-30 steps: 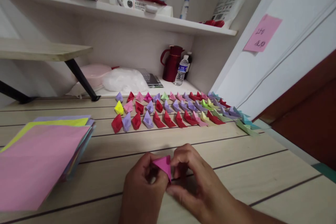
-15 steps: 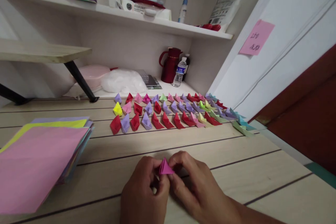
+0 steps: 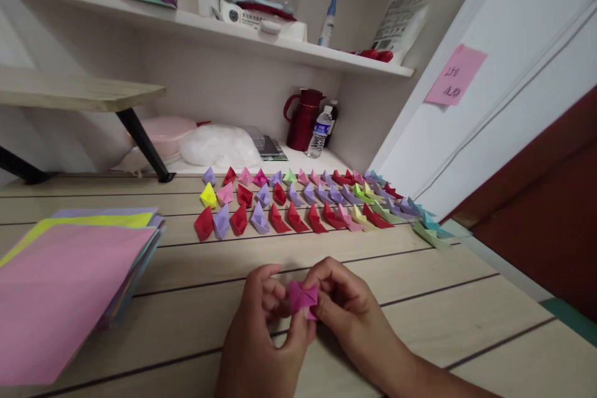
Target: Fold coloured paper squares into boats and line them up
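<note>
Both my hands pinch a small folded magenta paper piece [image 3: 302, 298] just above the wooden table [image 3: 420, 298] near its front edge. My left hand [image 3: 261, 336] grips its left side with thumb and fingers closed. My right hand [image 3: 349, 314] holds its right side, fingers curled around it. Beyond my hands, rows of several finished paper boats [image 3: 298, 205] in red, purple, pink, yellow and green stand across the middle of the table.
A stack of coloured paper sheets [image 3: 69, 286], pink on top, lies at the left. At the back stand a red jug [image 3: 304, 117], a water bottle [image 3: 319, 132] and a white plastic bag [image 3: 219, 144] under a shelf [image 3: 261, 43]. A pink sticky note [image 3: 454, 74] hangs on the white wall at right.
The magenta piece has been turned and opened out between my fingers, from a pointed shape to a flatter one showing crossed folds. My hands stayed in nearly the same place.
</note>
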`<state>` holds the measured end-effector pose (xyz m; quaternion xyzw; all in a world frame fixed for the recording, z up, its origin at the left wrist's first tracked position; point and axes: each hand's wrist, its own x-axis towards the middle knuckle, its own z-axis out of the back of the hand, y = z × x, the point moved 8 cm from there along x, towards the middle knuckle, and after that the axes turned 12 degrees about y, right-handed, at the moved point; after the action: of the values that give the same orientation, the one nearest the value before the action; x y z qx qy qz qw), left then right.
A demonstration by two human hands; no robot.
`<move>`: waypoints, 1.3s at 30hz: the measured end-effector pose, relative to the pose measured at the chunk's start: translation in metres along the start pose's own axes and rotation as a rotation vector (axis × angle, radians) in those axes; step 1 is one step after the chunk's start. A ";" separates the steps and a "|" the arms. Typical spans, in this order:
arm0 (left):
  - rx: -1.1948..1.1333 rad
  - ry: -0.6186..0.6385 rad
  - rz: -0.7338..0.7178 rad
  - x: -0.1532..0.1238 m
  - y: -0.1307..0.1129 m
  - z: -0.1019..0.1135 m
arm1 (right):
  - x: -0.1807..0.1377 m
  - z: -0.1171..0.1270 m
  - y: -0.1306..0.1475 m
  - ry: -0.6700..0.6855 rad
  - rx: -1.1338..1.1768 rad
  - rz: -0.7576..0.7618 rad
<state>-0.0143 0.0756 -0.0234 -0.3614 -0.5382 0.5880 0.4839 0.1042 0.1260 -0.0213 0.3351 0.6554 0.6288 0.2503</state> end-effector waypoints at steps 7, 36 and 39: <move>-0.394 0.278 0.113 0.006 0.006 -0.016 | 0.001 0.017 0.003 -0.140 0.105 0.035; -0.517 0.485 0.405 0.019 0.011 -0.002 | 0.004 -0.008 -0.005 0.209 0.177 -0.131; -0.485 0.484 0.411 0.017 0.013 -0.003 | 0.003 -0.010 0.000 0.222 0.114 -0.094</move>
<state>-0.0186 0.0938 -0.0347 -0.6933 -0.4483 0.4264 0.3696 0.0948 0.1217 -0.0199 0.2459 0.7287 0.6114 0.1860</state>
